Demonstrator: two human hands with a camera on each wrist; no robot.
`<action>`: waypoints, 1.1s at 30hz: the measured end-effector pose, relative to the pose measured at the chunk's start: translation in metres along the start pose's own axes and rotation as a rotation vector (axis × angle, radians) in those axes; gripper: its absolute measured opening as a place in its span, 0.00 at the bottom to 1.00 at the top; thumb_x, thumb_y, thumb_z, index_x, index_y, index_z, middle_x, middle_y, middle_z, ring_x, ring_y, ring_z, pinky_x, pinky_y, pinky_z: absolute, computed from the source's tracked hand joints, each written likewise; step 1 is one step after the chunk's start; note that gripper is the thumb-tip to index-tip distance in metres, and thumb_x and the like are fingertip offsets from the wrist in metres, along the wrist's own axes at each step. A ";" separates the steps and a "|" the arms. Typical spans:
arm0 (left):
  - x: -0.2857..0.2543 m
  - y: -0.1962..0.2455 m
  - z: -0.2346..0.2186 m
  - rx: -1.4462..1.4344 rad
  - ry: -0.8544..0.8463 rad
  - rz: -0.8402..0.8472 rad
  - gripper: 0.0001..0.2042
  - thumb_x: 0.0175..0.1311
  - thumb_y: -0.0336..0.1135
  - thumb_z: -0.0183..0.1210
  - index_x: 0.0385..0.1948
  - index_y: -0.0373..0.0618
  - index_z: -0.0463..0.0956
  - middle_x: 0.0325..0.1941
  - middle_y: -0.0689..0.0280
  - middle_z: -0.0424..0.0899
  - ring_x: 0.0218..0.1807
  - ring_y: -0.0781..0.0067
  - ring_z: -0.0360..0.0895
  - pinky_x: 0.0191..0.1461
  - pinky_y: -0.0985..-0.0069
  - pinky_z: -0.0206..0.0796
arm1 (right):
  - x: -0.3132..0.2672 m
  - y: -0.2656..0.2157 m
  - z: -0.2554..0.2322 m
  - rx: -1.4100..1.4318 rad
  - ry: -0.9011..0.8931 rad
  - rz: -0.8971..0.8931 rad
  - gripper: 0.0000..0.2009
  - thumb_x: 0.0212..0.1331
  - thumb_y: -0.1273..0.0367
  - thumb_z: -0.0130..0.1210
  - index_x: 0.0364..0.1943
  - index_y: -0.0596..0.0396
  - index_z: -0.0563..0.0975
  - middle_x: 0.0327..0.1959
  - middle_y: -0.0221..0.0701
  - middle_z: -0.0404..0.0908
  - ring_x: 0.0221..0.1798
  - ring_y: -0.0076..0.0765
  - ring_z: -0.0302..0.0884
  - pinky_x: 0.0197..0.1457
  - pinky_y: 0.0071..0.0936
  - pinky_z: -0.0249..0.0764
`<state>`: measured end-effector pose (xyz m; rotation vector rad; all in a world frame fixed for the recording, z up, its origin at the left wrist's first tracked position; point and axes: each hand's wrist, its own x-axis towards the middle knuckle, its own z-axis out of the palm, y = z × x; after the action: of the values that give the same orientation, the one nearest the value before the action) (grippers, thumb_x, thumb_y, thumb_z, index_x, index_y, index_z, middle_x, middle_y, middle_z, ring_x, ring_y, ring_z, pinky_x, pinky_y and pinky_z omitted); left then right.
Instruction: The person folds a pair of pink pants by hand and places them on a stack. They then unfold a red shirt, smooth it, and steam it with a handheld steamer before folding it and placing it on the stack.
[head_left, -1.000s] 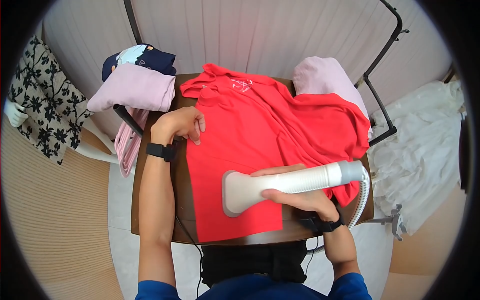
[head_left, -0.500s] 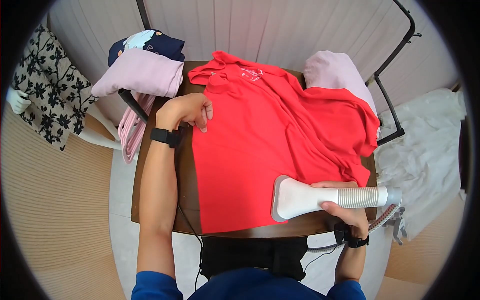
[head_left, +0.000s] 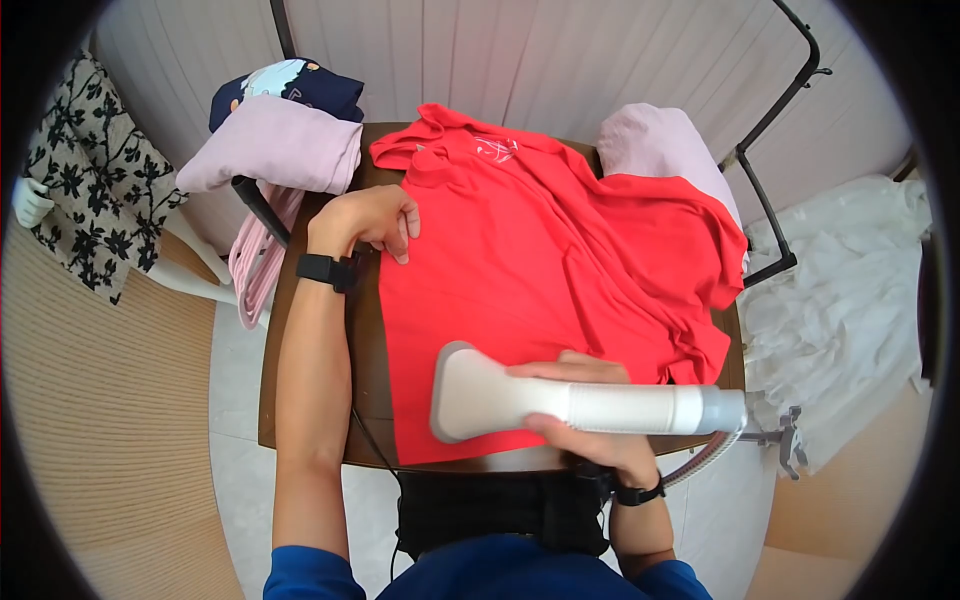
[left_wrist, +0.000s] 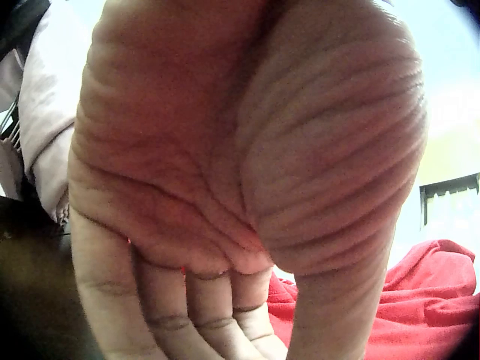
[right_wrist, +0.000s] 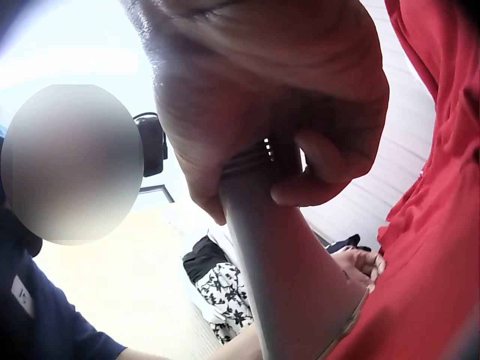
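A red T-shirt [head_left: 480, 270] with a white print near its collar lies spread over the dark brown table [head_left: 365, 400], flat on the left and rumpled on the right. At its left edge, my left hand [head_left: 362, 220] pinches the fabric; the fingertips are out of sight in the left wrist view. My right hand [head_left: 618, 448] grips the handle of a white garment steamer [head_left: 485, 395], fingers and thumb wrapped round it. The steamer's broad grey-rimmed head is over the lower left part of the shirt. A ribbed hose [head_left: 705, 460] trails from the handle's right end.
Folded pink cloth [head_left: 275, 145] and a navy bundle [head_left: 340, 95] are at the back left. Another pink cloth [head_left: 655, 140] sits back right, under the shirt. Black frame bars [head_left: 768, 215] rise beside the table. A white frilled gown [head_left: 840, 290] stands right, a floral garment [head_left: 95, 200] left.
The steamer went right to the shirt's lower right edge, then back left over the lower left part, in my right hand. My left hand stays at the shirt's left edge.
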<state>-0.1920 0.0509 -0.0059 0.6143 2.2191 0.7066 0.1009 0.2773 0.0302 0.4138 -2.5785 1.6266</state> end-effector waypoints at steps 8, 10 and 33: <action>0.000 0.002 0.001 0.025 0.011 0.002 0.14 0.46 0.19 0.70 0.35 0.39 0.77 0.29 0.66 0.86 0.33 0.75 0.82 0.39 0.75 0.74 | 0.003 -0.009 0.033 0.047 -0.060 0.074 0.22 0.49 0.68 0.71 0.51 0.54 0.84 0.26 0.32 0.79 0.26 0.30 0.72 0.32 0.27 0.69; 0.000 0.002 0.001 0.014 0.001 -0.009 0.14 0.47 0.19 0.69 0.35 0.40 0.77 0.29 0.66 0.86 0.33 0.75 0.82 0.38 0.75 0.73 | 0.002 -0.007 0.031 0.052 -0.053 0.050 0.20 0.50 0.68 0.72 0.50 0.55 0.84 0.25 0.33 0.79 0.25 0.31 0.72 0.31 0.28 0.70; 0.004 -0.003 0.000 -0.013 -0.025 -0.007 0.13 0.48 0.18 0.68 0.34 0.40 0.76 0.28 0.66 0.86 0.32 0.76 0.83 0.37 0.77 0.72 | -0.085 0.015 -0.066 -0.001 0.109 0.292 0.25 0.45 0.61 0.66 0.44 0.68 0.85 0.34 0.41 0.88 0.29 0.32 0.76 0.37 0.29 0.73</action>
<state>-0.1947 0.0513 -0.0097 0.6058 2.1911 0.7052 0.1724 0.3586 0.0290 -0.0555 -2.6551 1.6756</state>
